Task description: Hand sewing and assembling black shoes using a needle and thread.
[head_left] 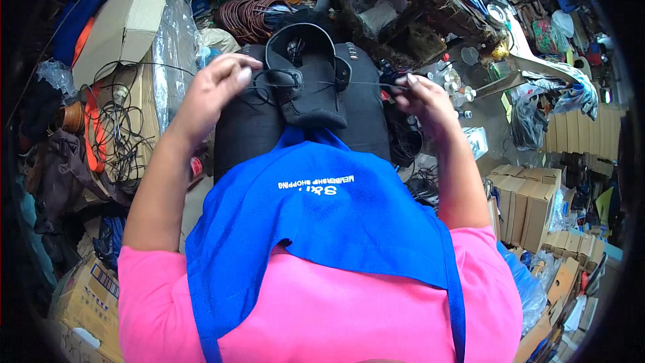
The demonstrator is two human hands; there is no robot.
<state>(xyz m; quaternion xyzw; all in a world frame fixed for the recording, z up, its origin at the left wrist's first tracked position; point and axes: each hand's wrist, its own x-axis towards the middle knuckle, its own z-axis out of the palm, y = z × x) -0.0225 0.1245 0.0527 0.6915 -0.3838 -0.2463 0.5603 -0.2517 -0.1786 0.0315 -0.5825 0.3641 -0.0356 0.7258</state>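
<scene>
A black sandal (314, 97) with a wide upright strap rests on my lap, between my black-trousered knees. A thin dark thread (369, 84) runs across it, drawn out to both sides. My left hand (223, 84), to the left of the sandal, is closed in a pinch on the thread, with a few loops hanging beside its fingertips. On the other side my right hand (424, 99) pinches the thread's right part. Neither hand touches the sandal's sole. Where the thread enters the sandal is too small to make out.
A tangle of black cord (124, 131) lies over cardboard at the left, under a large carton (124, 20). Coiled brown cord (245, 19) sits ahead. Small bottles (451, 81) and a metal stand (514, 64) are on the right, with cardboard boxes (527, 205) nearer.
</scene>
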